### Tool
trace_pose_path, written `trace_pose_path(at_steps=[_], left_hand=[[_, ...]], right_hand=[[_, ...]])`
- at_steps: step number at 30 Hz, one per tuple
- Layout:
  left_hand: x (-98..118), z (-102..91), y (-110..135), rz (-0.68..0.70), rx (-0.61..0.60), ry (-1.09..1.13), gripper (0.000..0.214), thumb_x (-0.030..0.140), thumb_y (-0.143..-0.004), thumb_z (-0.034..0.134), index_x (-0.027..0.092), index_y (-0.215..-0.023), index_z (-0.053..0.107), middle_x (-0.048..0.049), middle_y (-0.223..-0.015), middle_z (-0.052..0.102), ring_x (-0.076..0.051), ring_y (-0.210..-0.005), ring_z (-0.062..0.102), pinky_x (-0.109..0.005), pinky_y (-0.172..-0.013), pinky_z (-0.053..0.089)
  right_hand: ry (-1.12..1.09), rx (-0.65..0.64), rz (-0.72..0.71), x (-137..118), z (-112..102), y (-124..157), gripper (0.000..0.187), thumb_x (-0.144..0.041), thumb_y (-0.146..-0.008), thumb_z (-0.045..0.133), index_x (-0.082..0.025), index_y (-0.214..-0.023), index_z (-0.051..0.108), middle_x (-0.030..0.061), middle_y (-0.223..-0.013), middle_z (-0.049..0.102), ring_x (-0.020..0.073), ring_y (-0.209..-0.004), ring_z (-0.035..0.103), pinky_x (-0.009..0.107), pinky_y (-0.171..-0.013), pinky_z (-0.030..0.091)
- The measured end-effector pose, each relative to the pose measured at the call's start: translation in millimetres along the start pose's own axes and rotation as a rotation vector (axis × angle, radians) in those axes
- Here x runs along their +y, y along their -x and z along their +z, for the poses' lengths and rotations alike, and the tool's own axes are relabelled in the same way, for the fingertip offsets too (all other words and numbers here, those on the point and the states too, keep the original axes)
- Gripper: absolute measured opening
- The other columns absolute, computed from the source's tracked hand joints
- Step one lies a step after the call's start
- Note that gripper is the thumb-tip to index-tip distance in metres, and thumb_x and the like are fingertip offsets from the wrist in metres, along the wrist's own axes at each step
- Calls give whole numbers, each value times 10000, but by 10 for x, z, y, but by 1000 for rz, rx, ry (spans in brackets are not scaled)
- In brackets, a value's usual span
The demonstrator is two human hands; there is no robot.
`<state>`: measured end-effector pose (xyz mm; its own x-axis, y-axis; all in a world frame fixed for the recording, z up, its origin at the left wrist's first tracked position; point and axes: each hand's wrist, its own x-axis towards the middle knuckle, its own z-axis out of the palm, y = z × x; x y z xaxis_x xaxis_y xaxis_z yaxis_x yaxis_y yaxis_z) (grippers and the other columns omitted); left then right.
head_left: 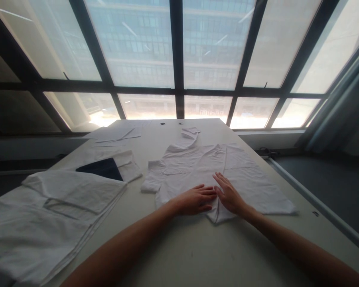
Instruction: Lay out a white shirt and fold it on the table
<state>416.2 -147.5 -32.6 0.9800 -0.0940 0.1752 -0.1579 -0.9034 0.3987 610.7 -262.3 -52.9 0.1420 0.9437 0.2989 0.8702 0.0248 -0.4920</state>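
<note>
At the lower left corner: a grey patch, cut off by the frame and too dim to identify.
Left stack: white folded garments, also cut off; their type is hard to make out.
Dark blue cloth: flat, its near edge hidden behind the stack; full shape cannot be told.
Under the hands: part of the white shirt covered by the fingers; whether the two hands touch each other cannot be told.
Worktop: pale, smooth, long, reaching toward the glazing; two small dark discs near its far end.
Paper sheets: white, loosely overlapping, far left of the worktop.
Windows: large panes in dark frames, a building faintly seen beyond, bright glare low down.
Right side: blue-grey curtain and dark floor.
White shirt, position: spread right of centre on the worktop, apart from the stack.
White shirt, appearance: thin, creased; one sleeve stretched toward the windows, a second bunched at left, a near corner pointing toward the wearer.
Left hand: palm down, fingers extended on the shirt.
Right hand: tilted on the shirt, fingers straight, just beside the left.
</note>
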Motion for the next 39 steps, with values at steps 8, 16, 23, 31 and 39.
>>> trace_pose_path(at_steps=[8,16,23,31,39], left_hand=[[-30,-35,-26,20,96,125,328,247,-1030,472,250,-1304,651,-60,-1339,674,-175,-1347,543,-365,-1212,295],[-86,-9,-6,-32,55,139,361,300,-1053,436,257,-1348,639,-37,-1404,628,-170,-1439,428,-364,-1234,259],[-1,65,157,-231,-92,-143,586,475,-1060,373,305,-1608,253,-31,-1654,265,-266,-1553,125,-528,-1249,112],[133,53,640,-362,-109,-241,665,576,-1053,291,297,-1632,121,-42,-1676,186,-270,-1557,101,-526,-1247,102],[261,-7,1078,-421,-136,-294,728,583,-1046,309,238,-1637,61,-90,-1676,141,-279,-1555,91,-517,-1249,114]], right_hand=[[167,-160,14,153,107,-58,536,-274,-997,369,-133,-1502,478,137,-1610,356,247,-1517,266,492,-1236,209],[274,-214,37,53,22,-52,546,-278,-1010,344,-137,-1528,443,127,-1631,314,252,-1526,239,486,-1234,199],[267,-182,40,80,55,-47,540,-272,-1006,339,-159,-1521,453,120,-1626,329,240,-1520,257,481,-1231,206],[180,-151,31,94,59,-35,543,-260,-989,371,-161,-1517,455,135,-1625,325,252,-1521,255,506,-1228,196],[179,-147,39,104,71,-36,540,-257,-986,394,-176,-1517,458,120,-1627,327,250,-1516,270,492,-1230,198]])
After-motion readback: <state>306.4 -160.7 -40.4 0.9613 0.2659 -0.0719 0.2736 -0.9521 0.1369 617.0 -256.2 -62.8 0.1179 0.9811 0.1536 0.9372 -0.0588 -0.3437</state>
